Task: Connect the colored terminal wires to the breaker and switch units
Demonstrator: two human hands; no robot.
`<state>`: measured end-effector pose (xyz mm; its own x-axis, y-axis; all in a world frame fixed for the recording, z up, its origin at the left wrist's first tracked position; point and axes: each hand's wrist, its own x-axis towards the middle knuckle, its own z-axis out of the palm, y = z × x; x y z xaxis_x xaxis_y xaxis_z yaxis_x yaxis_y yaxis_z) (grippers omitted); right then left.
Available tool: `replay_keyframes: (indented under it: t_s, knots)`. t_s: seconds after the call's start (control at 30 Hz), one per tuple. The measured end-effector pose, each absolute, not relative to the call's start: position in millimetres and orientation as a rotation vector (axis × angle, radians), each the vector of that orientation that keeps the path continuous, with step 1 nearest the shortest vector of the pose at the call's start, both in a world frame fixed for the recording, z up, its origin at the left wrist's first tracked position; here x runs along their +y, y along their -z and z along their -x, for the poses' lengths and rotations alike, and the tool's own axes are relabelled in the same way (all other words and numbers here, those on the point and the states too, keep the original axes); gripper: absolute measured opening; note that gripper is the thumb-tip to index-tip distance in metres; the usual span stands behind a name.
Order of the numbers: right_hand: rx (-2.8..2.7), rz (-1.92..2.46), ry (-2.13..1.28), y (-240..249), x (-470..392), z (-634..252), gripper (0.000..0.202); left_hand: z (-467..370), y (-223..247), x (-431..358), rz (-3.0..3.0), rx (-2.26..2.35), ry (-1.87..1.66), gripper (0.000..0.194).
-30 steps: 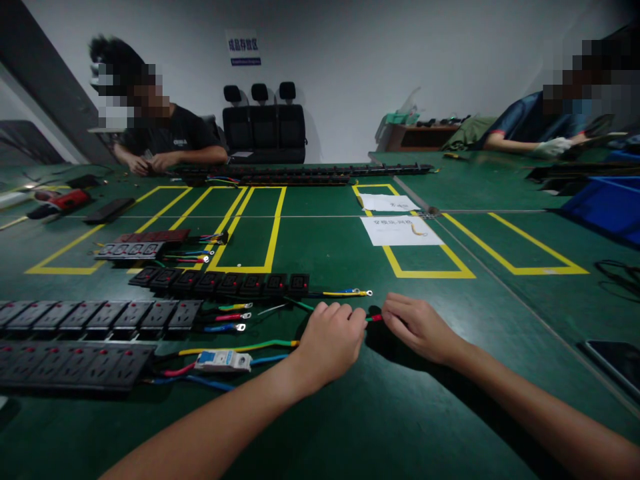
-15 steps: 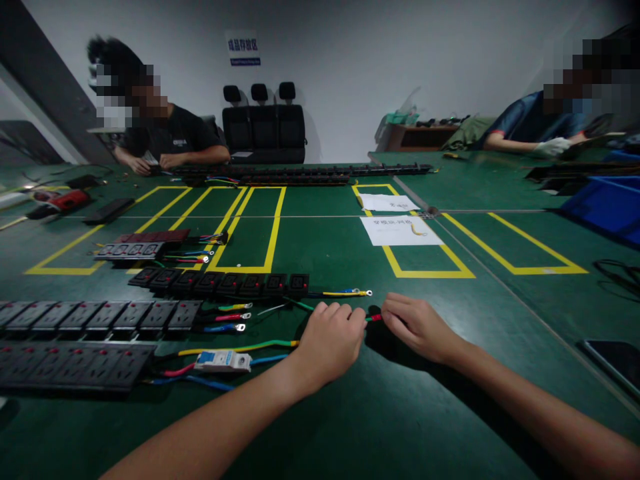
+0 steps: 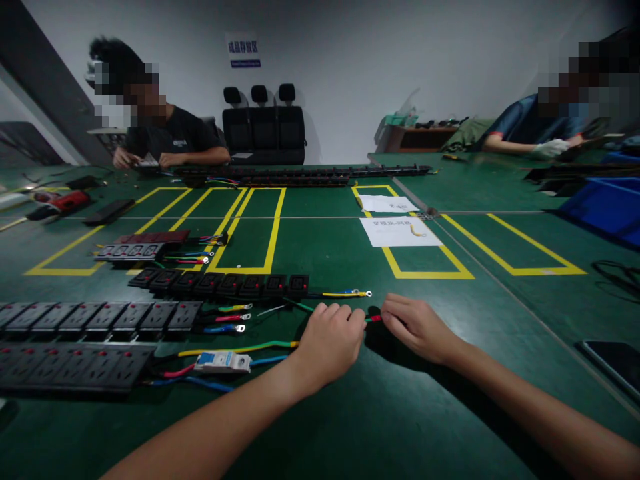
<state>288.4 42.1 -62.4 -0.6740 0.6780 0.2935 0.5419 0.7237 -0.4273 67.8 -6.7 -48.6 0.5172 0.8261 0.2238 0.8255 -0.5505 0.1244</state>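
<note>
My left hand [image 3: 334, 343] is closed around a green wire [image 3: 300, 306] that comes from the row of black socket modules [image 3: 225, 285]. Between my hands a short stretch of it shows, with a red sleeve [image 3: 375, 319] at its end. The fingers of my right hand [image 3: 415, 327] pinch that red-sleeved end; its tip is hidden by them. Just beyond my hands lie yellow and blue wires with ring terminals [image 3: 369, 293]. A white circuit breaker [image 3: 223, 361], with wires on both sides, rests left of my left forearm.
Two long black socket strips [image 3: 100, 317] lie at the left. Printed paper sheets [image 3: 400, 231] sit inside yellow tape outlines. A phone [image 3: 613, 363] is at the right edge, below a blue bin [image 3: 605, 207]. Two people work across the table, near a red power tool [image 3: 67, 199].
My hands stay in place, still on the green wire. The person at the far left has shifted their hands slightly.
</note>
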Motion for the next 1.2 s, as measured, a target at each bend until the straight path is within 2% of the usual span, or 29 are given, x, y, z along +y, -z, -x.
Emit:
replay_keyframes:
  t_s: [1.2]
  knots:
    - [-2.496,0.927,-0.428,62.4,41.9,-288.1,0.03,-67.0,48.6,-6.9,-2.736,1.473,-0.409,0.017]
